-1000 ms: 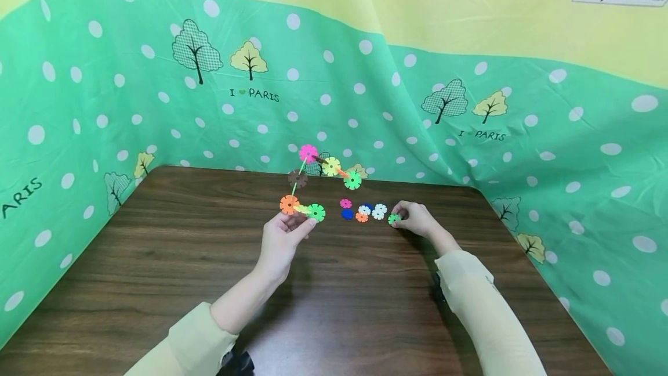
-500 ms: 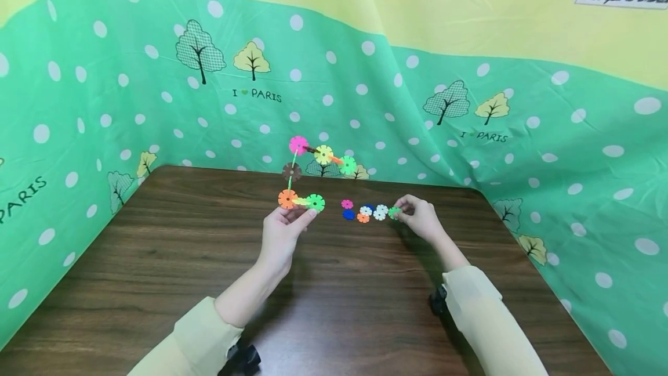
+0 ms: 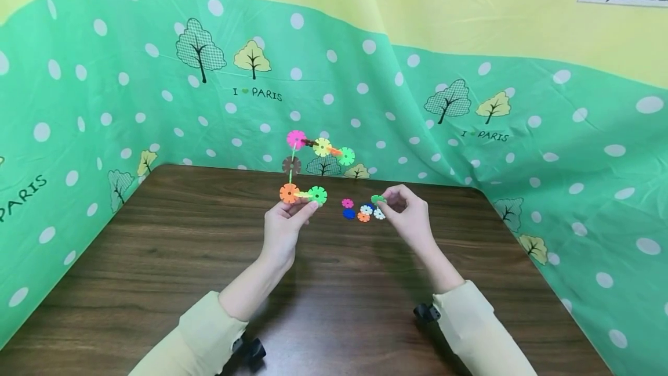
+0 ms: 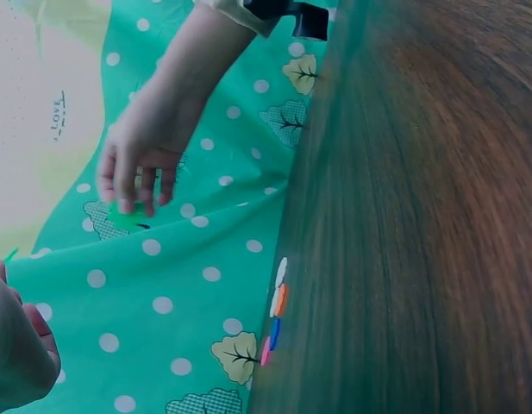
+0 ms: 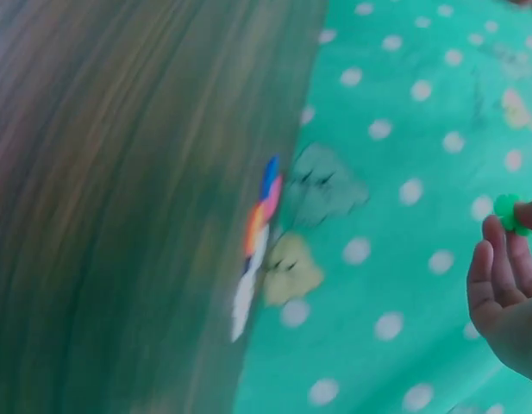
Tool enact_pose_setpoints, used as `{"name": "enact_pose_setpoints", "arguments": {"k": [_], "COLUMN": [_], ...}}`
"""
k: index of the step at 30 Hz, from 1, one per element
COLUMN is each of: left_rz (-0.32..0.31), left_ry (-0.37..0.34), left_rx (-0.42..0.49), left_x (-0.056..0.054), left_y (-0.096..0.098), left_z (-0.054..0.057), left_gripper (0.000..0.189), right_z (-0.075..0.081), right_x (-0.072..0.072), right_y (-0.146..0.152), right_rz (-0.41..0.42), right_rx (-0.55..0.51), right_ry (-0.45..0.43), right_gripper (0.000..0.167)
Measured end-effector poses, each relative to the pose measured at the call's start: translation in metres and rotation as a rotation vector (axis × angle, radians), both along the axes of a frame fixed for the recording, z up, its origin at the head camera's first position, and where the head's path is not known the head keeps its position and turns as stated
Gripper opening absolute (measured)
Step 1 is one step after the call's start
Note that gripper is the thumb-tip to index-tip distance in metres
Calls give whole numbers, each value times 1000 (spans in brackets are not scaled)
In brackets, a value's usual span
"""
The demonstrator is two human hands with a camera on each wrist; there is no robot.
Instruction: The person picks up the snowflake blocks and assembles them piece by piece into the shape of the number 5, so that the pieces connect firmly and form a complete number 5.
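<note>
My left hand pinches a chain of notched plastic discs by its lower end, where a green disc and an orange disc sit. From there the chain rises through a brown disc to a pink disc, then bends right through a yellow disc to a green end disc. My right hand pinches a loose green disc between thumb and fingers, above the table. In the right wrist view that loose disc shows at the fingertips. The two hands are apart.
Several loose discs lie on the brown wooden table: pink, blue, orange and white among them. A green polka-dot cloth hangs around the table's back and sides.
My right hand has lifted the loose green disc from the table and carried it left. My left hand has raised the chain slightly.
</note>
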State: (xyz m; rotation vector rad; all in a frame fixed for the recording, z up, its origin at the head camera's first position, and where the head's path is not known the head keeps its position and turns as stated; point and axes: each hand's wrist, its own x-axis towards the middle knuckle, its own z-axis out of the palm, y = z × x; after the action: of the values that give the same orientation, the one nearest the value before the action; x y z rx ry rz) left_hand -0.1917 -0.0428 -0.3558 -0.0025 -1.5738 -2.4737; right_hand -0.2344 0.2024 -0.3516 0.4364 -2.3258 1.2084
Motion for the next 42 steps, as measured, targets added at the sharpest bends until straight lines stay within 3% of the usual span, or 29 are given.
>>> {"name": "enact_pose_setpoints", "arguments": {"k": [6,11,19,32,42], "left_rz": [4,2,3,-10,1], "left_ry": [8,17,31,20,23], "left_rx": [37,70,93,95,81], "left_x": [0,0,-2,1,1], "left_y": [3,6,8,11,11], "left_z": [4,4,4,7,5], "left_gripper": [9,9,8,9,9], "right_z": [31,37,39,35,34], "right_x": [37,50,58,58,59], "right_y": [-38,-57,-75,-89,-91], "right_rz": [69,148,192,226,237], "right_rx": [-83,-137,-157,-255,-261], "right_ry": [54,90,179,217,227], "right_gripper": [16,16,16,16,16]}}
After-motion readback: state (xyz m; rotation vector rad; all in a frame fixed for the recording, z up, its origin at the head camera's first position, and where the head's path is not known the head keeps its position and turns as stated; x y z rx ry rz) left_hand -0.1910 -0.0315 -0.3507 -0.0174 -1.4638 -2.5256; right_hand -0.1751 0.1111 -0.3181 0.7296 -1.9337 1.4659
